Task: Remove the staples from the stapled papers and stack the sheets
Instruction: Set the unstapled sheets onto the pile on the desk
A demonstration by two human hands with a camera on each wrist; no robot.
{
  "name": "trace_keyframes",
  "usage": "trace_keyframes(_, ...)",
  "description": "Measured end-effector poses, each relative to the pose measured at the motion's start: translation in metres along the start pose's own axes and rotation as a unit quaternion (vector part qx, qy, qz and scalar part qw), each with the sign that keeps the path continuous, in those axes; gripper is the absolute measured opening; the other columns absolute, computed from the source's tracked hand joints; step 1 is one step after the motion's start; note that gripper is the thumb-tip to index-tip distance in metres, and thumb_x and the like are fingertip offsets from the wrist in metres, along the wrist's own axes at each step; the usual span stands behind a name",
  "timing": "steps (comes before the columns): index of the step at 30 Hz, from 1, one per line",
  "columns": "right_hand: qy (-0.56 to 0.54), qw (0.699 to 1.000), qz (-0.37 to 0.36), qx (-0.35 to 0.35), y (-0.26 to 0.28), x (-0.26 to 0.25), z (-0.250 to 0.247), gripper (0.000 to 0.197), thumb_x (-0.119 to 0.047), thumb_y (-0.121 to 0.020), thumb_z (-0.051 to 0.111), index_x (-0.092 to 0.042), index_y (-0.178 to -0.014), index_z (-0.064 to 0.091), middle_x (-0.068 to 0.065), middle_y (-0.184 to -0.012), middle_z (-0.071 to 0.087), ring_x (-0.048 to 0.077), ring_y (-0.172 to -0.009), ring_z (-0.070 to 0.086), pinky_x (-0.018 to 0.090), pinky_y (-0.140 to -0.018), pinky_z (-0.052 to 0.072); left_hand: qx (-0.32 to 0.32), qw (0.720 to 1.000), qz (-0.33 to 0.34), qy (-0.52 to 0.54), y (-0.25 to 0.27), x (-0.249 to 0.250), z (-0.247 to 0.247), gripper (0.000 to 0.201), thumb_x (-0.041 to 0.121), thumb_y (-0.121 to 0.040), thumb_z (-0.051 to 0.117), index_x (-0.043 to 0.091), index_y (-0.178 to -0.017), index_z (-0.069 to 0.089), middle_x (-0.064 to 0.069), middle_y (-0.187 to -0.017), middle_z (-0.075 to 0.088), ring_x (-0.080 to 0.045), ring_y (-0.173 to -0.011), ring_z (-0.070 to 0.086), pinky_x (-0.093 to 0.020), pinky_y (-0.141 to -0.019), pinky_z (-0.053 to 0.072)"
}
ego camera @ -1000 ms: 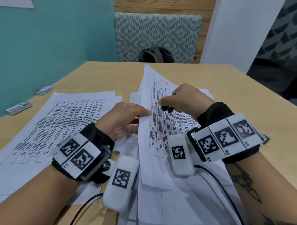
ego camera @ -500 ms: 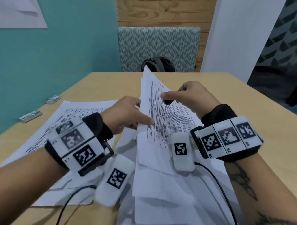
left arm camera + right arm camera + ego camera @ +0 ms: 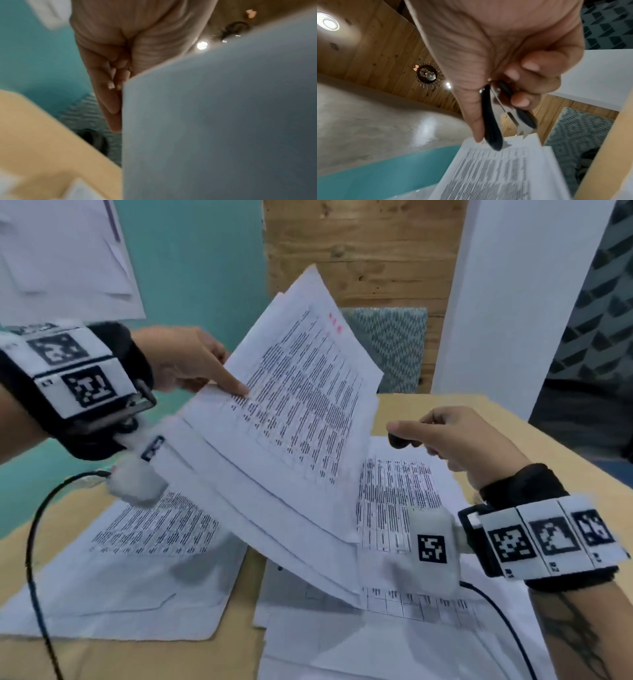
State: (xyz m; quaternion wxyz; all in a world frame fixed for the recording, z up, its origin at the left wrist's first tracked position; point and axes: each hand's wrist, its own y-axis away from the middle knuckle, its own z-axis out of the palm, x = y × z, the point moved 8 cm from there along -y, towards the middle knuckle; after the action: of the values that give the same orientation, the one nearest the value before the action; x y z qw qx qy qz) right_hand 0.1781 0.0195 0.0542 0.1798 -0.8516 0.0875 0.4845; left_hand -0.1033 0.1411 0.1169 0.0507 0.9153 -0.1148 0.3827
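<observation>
the left hand (image 3: 185, 361) pinches a lifted set of printed sheets (image 3: 291, 412) at its left edge, thumb on the printed face and fingers behind, as the left wrist view shows. the set hangs tilted above the wooden table (image 3: 513, 419), its lower corner low over the loose papers (image 3: 394, 494) under it. the right hand (image 3: 455, 440) is curled around a black staple remover (image 3: 494, 116), metal claws pointing toward the sheets; in the head view it holds apart from the lifted set. a second pile of papers (image 3: 144, 542) lies at left on the table.

procedure, as judged: the set appears bound for that left pile. whether any staple remains in the lifted sheets cannot be told, so check the corners first. lower the set flat, align its edges with the pile, then release. keep the remover claws clear of the paper to avoid tearing. support the sagging lower corner so it does not fold under.
</observation>
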Motion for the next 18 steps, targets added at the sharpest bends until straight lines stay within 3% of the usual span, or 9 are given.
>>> trace_keyframes(2, 0.031, 0.999, 0.015, -0.034, 0.001, 0.005, 0.008, 0.046, -0.043, -0.077, 0.071, 0.002, -0.085, 0.064, -0.009, -0.050, 0.053, 0.012, -0.052, 0.035, 0.017, -0.042, 0.027, -0.021, 0.997, -0.067, -0.045, -0.003, -0.050, -0.017, 0.074, 0.026, -0.047, 0.087, -0.011, -0.105, 0.058, -0.028, -0.097, 0.064, -0.028, -0.077, 0.058, -0.042, -0.076, 0.054)
trace_keyframes(4, 0.085, 0.991, 0.036, -0.102, 0.004, 0.010, 0.023, 0.051, -0.048, -0.079, 0.066, 0.002, -0.091, 0.066, 0.001, -0.062, 0.056, 0.016, -0.057, 0.041, 0.022, -0.049, 0.028, -0.032, 0.991, -0.118, -0.047, -0.001, -0.095, -0.026, 0.032, 0.009, -0.074, 0.071, -0.007, -0.100, 0.062, -0.025, -0.084, 0.069, -0.029, -0.066, 0.065, -0.045, -0.068, 0.056)
trace_keyframes(6, 0.146, 0.973, 0.054, -0.171, 0.009, 0.015, 0.038, 0.049, -0.052, -0.082, 0.059, -0.004, -0.090, 0.067, 0.007, -0.071, 0.063, 0.018, -0.064, 0.051, 0.025, -0.055, 0.035, -0.035, 0.985, -0.159, -0.063, 0.003, -0.139, -0.029, 0.015, 0.002, -0.082, 0.061, -0.009, -0.094, 0.063, -0.016, -0.066, 0.070, -0.026, -0.055, 0.065, -0.035, -0.057, 0.056)
trace_keyframes(10, 0.229, 0.942, 0.062, -0.238, 0.016, 0.019, 0.057, 0.046, -0.055, -0.086, 0.053, -0.010, -0.086, 0.065, 0.007, -0.079, 0.071, 0.013, -0.068, 0.066, 0.019, -0.058, 0.045, -0.053, 0.978, -0.200, -0.026, 0.013, -0.212, -0.011, 0.015, -0.004, -0.082, 0.061, -0.015, -0.092, 0.059, -0.013, -0.061, 0.069, -0.019, -0.046, 0.064, -0.025, -0.047, 0.053)
trace_keyframes(12, 0.261, 0.925, 0.060, -0.271, 0.018, 0.022, 0.066, 0.047, -0.053, -0.086, 0.054, -0.008, -0.090, 0.066, 0.007, -0.085, 0.073, 0.012, -0.074, 0.068, 0.019, -0.061, 0.049, -0.064, 0.978, -0.198, -0.015, 0.013, -0.238, -0.002, 0.035, 0.006, -0.066, 0.079, -0.012, -0.093, 0.064, -0.017, -0.078, 0.071, -0.017, -0.056, 0.065, -0.028, -0.060, 0.055)
trace_keyframes(14, 0.278, 0.907, 0.061, -0.311, 0.021, 0.026, 0.076, 0.046, -0.050, -0.087, 0.056, -0.007, -0.098, 0.066, 0.004, -0.089, 0.072, 0.011, -0.080, 0.068, 0.020, -0.065, 0.051, -0.064, 0.981, -0.185, 0.013, 0.013, -0.249, 0.002, 0.036, 0.007, -0.054, 0.087, -0.001, -0.086, 0.071, -0.005, -0.080, 0.073, -0.014, -0.082, 0.067, -0.024, -0.073, 0.052)
trace_keyframes(15, 0.281, 0.899, 0.063, -0.331, 0.023, 0.028, 0.081, 0.045, -0.049, -0.087, 0.057, -0.007, -0.101, 0.065, 0.002, -0.091, 0.071, 0.010, -0.082, 0.068, 0.020, -0.067, 0.052, -0.073, 0.981, -0.179, 0.028, 0.013, -0.251, 0.004, 0.029, 0.002, -0.063, 0.081, 0.001, -0.091, 0.070, -0.002, -0.079, 0.073, -0.018, -0.091, 0.066, -0.026, -0.073, 0.053)
trace_keyframes(16, 0.285, 0.890, 0.066, -0.348, 0.025, 0.030, 0.084, 0.044, -0.048, -0.087, 0.057, -0.008, -0.102, 0.064, -0.001, -0.094, 0.071, 0.010, -0.085, 0.068, 0.021, -0.069, 0.052, -0.084, 0.981, -0.172, 0.038, 0.015, -0.249, 0.006, 0.026, -0.006, -0.072, 0.071, -0.001, -0.098, 0.067, -0.004, -0.082, 0.073, -0.022, -0.088, 0.068, -0.028, -0.067, 0.056)
trace_keyframes(18, 0.301, 0.877, 0.071, -0.369, 0.027, 0.034, 0.090, 0.044, -0.048, -0.086, 0.058, -0.008, -0.104, 0.063, -0.002, -0.101, 0.073, 0.010, -0.092, 0.069, 0.022, -0.072, 0.053, -0.094, 0.981, -0.163, 0.052, 0.018, -0.248, 0.005, 0.028, -0.015, -0.077, 0.060, -0.004, -0.103, 0.062, -0.010, -0.090, 0.071, -0.020, -0.070, 0.070, -0.029, -0.057, 0.057)
